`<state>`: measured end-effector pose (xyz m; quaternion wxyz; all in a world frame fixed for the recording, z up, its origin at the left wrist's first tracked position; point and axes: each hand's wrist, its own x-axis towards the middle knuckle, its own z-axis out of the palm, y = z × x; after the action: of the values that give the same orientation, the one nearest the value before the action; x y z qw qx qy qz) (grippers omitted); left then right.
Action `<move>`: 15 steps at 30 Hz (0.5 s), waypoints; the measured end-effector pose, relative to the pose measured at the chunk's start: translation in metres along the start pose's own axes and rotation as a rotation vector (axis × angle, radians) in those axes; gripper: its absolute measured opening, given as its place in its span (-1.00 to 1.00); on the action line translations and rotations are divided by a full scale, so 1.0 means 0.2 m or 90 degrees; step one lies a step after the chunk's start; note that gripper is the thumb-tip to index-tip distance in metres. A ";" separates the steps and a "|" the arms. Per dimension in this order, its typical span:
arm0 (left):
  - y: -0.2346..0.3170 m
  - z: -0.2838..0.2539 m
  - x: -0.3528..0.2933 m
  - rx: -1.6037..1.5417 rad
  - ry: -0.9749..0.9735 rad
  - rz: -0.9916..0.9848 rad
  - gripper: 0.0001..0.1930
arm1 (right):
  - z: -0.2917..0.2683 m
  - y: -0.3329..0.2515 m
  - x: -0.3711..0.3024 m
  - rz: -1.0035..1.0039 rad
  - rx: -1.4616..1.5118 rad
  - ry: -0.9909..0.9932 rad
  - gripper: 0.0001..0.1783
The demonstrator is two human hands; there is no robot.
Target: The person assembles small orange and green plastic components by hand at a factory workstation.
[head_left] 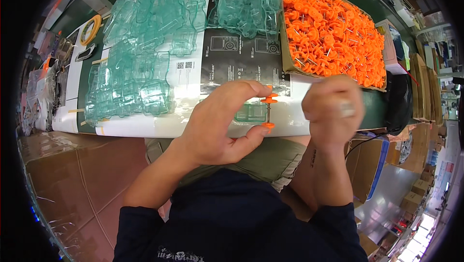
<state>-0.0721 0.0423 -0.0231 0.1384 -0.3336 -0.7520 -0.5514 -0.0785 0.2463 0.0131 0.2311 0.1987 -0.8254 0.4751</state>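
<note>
Between the thumb and index finger of my left hand (210,124) is an orange wheel-and-axle piece (268,99): orange plastic discs at both ends of a thin metal shaft, held upright in the picture. Just behind it, a clear green plastic shell (249,112) lies on the table, partly covered by my left hand. To the right, my right hand (334,112) is curled into a fist and blurred by motion. Whatever its fingers hold, if anything, is hidden. It hovers at the near side of an open cardboard box (284,52) heaped with similar orange pieces (333,30).
Stacked clear green shells (130,78) cover the table's left side, and another pile (246,8) sits at the back middle. A black printed sheet (241,59) lies between them. A yellow tape roll (90,30) is at far left; a large carton (77,180) stands below left.
</note>
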 end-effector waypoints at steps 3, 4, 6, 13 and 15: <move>0.02 0.01 -0.02 -0.025 0.005 -0.042 -0.43 | -0.02 -0.04 0.04 0.129 0.829 0.134 -0.60; 0.02 0.02 -0.02 -0.024 0.007 -0.037 -0.43 | 0.01 -0.07 0.04 0.120 0.847 0.142 -0.56; 0.02 0.03 -0.02 -0.021 0.012 -0.027 -0.43 | 0.07 -0.12 0.05 0.102 0.883 0.160 -0.49; 0.03 0.02 -0.02 -0.010 0.012 -0.030 -0.43 | 0.08 -0.13 0.03 0.168 0.902 0.134 -0.48; 0.03 0.02 -0.02 -0.016 0.017 -0.020 -0.42 | 0.08 -0.14 0.03 0.149 0.902 0.150 -0.49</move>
<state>-0.0648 0.0454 -0.0210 0.1356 -0.3158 -0.7483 -0.5674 -0.0716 0.2181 0.0289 0.0822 0.1587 -0.3049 0.9355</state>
